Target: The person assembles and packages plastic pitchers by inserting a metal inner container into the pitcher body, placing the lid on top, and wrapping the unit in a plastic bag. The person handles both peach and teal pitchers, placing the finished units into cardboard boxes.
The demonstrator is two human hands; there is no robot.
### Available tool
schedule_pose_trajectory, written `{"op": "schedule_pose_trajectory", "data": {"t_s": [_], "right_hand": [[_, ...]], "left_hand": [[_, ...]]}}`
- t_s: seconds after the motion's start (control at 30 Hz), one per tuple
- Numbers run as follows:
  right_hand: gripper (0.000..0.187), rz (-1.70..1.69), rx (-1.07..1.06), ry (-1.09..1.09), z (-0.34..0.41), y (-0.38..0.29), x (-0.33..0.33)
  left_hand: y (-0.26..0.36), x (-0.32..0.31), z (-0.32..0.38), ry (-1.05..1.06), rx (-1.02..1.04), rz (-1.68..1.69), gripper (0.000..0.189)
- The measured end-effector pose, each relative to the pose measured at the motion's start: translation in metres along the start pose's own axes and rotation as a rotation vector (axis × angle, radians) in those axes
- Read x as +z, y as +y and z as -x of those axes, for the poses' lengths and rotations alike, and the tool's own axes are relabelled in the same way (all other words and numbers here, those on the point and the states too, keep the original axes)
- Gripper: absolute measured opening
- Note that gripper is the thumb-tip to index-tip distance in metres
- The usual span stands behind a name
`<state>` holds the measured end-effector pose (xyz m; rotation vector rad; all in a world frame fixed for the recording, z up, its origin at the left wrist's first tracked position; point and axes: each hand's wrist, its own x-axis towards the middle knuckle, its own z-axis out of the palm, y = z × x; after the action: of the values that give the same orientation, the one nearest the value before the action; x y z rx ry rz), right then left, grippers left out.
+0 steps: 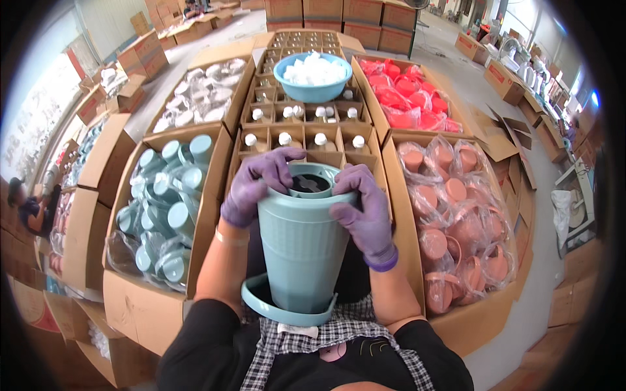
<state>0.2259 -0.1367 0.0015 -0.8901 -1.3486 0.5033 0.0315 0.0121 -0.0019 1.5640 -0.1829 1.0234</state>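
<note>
A pale teal plastic jug body (304,239) stands upright before my chest, its ribbed side towards me. A curved teal band like a handle (288,313) sticks out at its lower end. Round the top opening runs an inner collar (313,194), with something dark inside it. My left hand (261,178), in a purple glove, holds the rim at the left, fingers bent over the opening; it is slightly blurred. The rim's right side is gripped by my gloved right hand (364,212), thumb on the outside. What supports the jug from below is hidden.
A divided carton (320,131) ahead holds white-capped bottles. On it rests a blue basin (313,90) of white pieces. Cartons hold teal jugs (161,183) and white parts (203,93) at left, pink (455,190) and red parts (406,88) at right. A person (32,207) is far left.
</note>
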Motion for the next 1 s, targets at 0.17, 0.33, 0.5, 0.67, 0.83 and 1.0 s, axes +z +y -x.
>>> {"op": "schedule_pose_trajectory", "data": {"t_s": [0.17,0.33,0.5,0.67,0.83,1.0], "right_hand": [[0.055,0.291,-0.197,-0.06,0.011,-0.031,-0.005],[0.031,0.433,-0.116,-0.729,-0.011,-0.151,-0.021],[0.038,0.98,-0.152,-1.095,-0.016,-0.228,0.027],[0.032,1.067,0.038,-0.997,0.01,-0.225,0.048],[0.033,1.086,0.35,-0.703,-0.041,-0.082,-0.048],[0.029,1.002,0.267,-0.715,-0.068,-0.06,0.016]], "left_hand": [[-0.011,0.006,0.005,0.096,-0.189,0.2,0.047],[-0.052,0.075,0.042,0.242,-0.356,0.216,0.037],[-0.081,0.103,0.087,0.136,-0.407,-0.023,0.032],[-0.021,0.079,0.148,0.357,-0.439,-0.36,0.034],[0.071,0.157,0.193,0.1,-0.773,-0.501,0.086],[0.107,0.036,0.208,-0.178,-0.655,-0.472,0.063]]}}
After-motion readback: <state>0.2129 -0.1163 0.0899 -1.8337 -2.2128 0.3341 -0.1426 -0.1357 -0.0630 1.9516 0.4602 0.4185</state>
